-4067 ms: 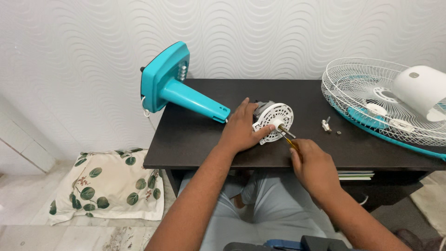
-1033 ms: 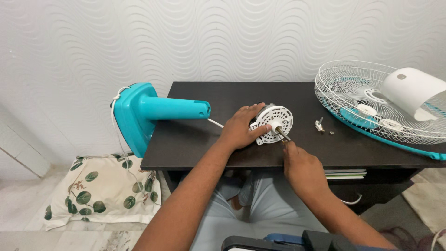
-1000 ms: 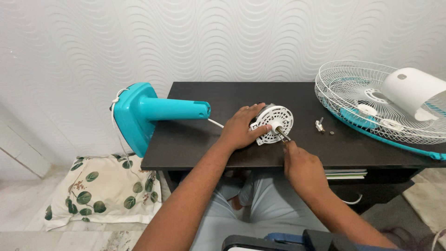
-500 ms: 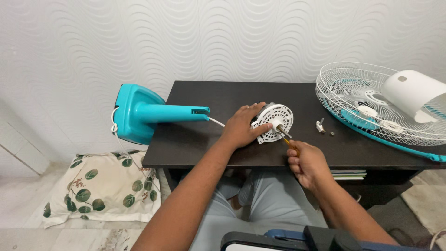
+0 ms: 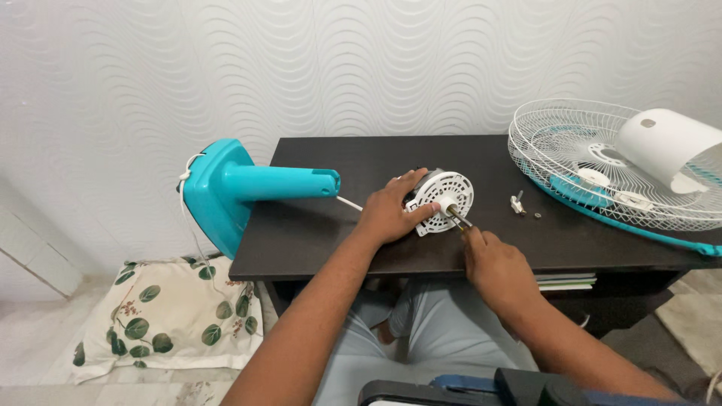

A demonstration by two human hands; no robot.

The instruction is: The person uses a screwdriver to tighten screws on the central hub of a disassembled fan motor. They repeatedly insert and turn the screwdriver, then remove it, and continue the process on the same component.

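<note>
Our left hand (image 5: 391,214) clasps the white fan motor (image 5: 440,201) lying near the front of the dark table (image 5: 316,229). Our right hand (image 5: 496,263) is closed on a screwdriver (image 5: 460,219), tip at the motor's face. The teal fan stand (image 5: 233,188) overhangs the left edge; a wire guard (image 5: 571,162) lies at right.

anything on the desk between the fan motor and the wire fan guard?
Head view: small loose metal hardware on the dark desk, between fan motor and wire guard.

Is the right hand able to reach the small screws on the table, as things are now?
Probably yes: the small screws lie on bare table just beyond the right hand, nothing between, though it grips a tool.
</note>
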